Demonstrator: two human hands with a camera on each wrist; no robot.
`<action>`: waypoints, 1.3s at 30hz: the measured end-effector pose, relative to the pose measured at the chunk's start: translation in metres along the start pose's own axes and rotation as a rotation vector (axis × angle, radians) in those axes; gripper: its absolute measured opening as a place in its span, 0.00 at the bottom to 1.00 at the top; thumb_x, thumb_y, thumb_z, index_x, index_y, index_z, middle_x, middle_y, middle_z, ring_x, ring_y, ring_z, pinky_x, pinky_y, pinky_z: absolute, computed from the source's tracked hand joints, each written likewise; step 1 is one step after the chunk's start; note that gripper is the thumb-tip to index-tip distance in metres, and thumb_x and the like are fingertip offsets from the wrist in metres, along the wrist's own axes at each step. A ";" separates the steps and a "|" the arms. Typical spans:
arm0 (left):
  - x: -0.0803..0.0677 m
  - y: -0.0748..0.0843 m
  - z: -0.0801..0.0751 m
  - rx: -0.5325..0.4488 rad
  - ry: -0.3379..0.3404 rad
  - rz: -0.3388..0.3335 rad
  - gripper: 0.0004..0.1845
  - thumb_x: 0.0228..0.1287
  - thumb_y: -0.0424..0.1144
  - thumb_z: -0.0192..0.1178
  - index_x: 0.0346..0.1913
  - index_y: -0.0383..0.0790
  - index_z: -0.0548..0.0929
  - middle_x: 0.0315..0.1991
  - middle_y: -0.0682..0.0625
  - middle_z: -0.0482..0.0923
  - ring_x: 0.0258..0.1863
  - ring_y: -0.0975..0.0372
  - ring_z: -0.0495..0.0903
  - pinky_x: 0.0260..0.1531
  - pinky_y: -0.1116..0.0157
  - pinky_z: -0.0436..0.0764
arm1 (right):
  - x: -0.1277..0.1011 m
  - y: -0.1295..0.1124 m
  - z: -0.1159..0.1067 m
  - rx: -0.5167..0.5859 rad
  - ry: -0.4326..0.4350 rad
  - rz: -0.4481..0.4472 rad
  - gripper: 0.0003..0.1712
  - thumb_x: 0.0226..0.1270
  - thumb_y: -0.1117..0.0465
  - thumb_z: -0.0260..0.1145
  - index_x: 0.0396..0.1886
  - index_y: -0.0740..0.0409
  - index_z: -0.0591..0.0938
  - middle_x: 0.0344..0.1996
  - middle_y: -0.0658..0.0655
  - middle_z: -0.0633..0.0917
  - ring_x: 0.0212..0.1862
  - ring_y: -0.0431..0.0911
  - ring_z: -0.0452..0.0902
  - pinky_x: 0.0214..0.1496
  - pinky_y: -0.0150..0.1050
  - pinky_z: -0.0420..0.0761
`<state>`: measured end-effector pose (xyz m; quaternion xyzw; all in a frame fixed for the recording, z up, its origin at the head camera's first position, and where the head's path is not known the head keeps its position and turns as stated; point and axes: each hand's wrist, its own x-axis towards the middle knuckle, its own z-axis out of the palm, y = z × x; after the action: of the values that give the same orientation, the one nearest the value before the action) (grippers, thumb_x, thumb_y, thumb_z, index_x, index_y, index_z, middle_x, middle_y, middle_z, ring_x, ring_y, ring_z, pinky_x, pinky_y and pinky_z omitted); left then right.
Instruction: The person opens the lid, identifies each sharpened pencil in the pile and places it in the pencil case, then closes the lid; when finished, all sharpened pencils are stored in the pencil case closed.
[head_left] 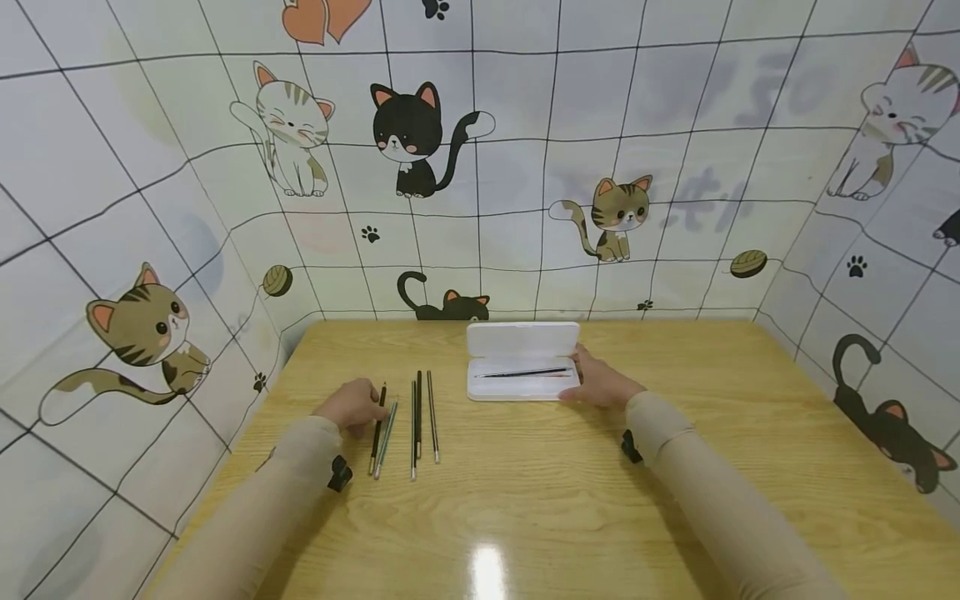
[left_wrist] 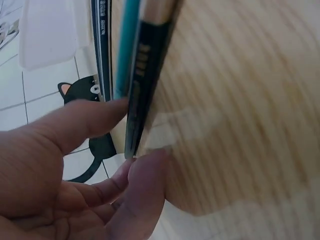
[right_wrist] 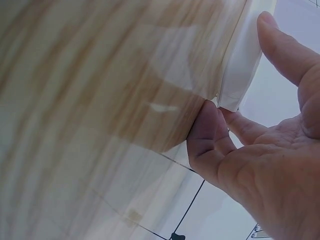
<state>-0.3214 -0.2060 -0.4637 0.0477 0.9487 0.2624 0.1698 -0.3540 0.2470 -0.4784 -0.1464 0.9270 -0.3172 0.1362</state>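
My left hand (head_left: 352,406) lies on the desk (head_left: 525,500) at the far end of a row of pencils. The thumb and fingers (left_wrist: 142,185) are curled about the tip of a dark pencil (head_left: 377,429), pinching it lightly; the left wrist view shows that tip caught between thumb and fingertip. The pencil itself lies flat on the wood, pointing away from me. Just beside it, touching or nearly so, lies a teal pencil (head_left: 386,439). A little to the right lie more dark pencils, two close together (head_left: 415,427) and one (head_left: 432,415) set slightly apart from them, all roughly parallel and lying lengthwise.

My right hand (head_left: 600,385) rests at the right end of a white case (head_left: 522,360), which stands open near the middle of the desk, its lid laid back toward the wall. The fingers are loosely bent round the near right corner of the case, thumb on one side and fingers on the other, steadying it; the right wrist view shows the corner sitting between thumb and fingers (right_wrist: 285,47). Inside the lower tray lies a single dark pencil (head_left: 525,372), set crosswise along the length of the case.

The row of pencils and the case are near each other but not touching. Both of my sleeves are beige, with a small black camera mount at each wrist. The walls (head_left: 675,167) round the desk are covered in a tiled sheet printed with cartoon cats.
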 end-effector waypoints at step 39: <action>-0.010 -0.023 -0.026 -0.398 -0.092 0.012 0.31 0.68 0.28 0.63 0.71 0.27 0.65 0.61 0.28 0.70 0.47 0.48 0.83 0.36 0.54 0.87 | 0.000 -0.003 0.000 0.031 -0.001 0.013 0.66 0.68 0.51 0.73 0.79 0.72 0.32 0.77 0.72 0.55 0.77 0.68 0.48 0.76 0.64 0.52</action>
<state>-0.3209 -0.2396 -0.4517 0.0307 0.8691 0.4431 0.2176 -0.3531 0.2452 -0.4763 -0.1385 0.9229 -0.3306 0.1408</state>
